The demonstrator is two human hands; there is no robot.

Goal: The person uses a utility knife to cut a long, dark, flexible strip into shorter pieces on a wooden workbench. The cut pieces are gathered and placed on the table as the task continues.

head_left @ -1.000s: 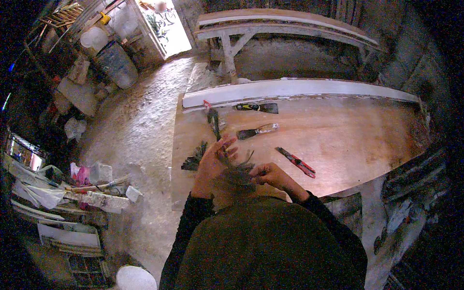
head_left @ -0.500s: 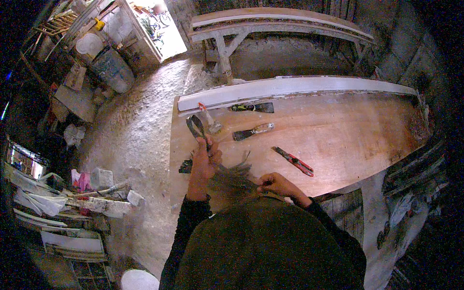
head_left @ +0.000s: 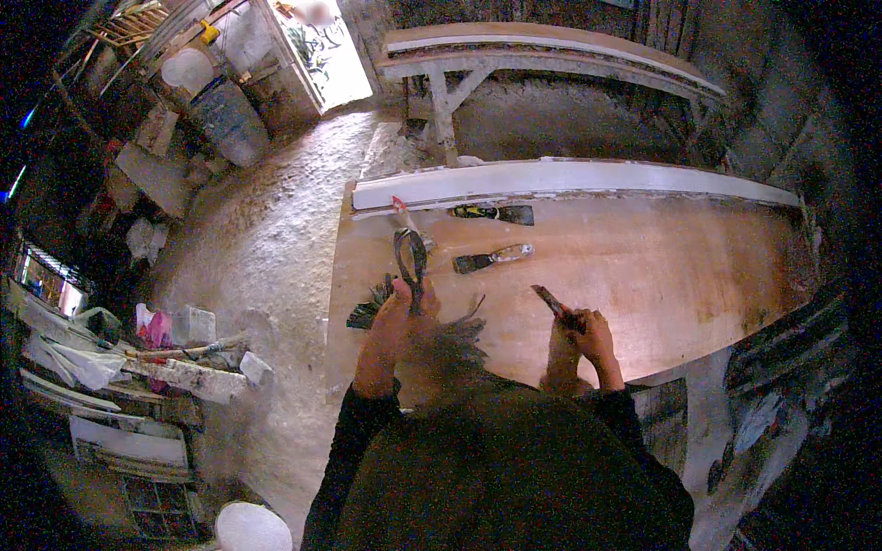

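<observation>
Grasping a dark flexible strip [head_left: 420,264] in the left hand [head_left: 401,308], bent into a narrow loop poking up toward 12 o'clock. Clenching the right hand [head_left: 590,333], at about 3 o'clock from the left, around a narrow red-and-dark utility knife [head_left: 548,299]; pointing it between 10 and 11 o'clock, just clear of the dark strips. (Can't make out the cutting edge, too dark and small.)

Working over a plywood tabletop [head_left: 661,262]. From the left hand: got a bundle of cut dark strips [head_left: 366,309] just beside it at 9 o'clock, plus more loose dark strips [head_left: 461,336] near the body at 4. Also got a red-tipped brush [head_left: 412,219] at 12, partly hidden behind the loop (can't tell about contact).

Farther out, see a yellow-and-black putty knife [head_left: 493,214] between 1 and 2, and a pale-handled putty knife [head_left: 493,258] at 2. Beyond both, see a long white board [head_left: 579,179] along the 12 o'clock edge.
</observation>
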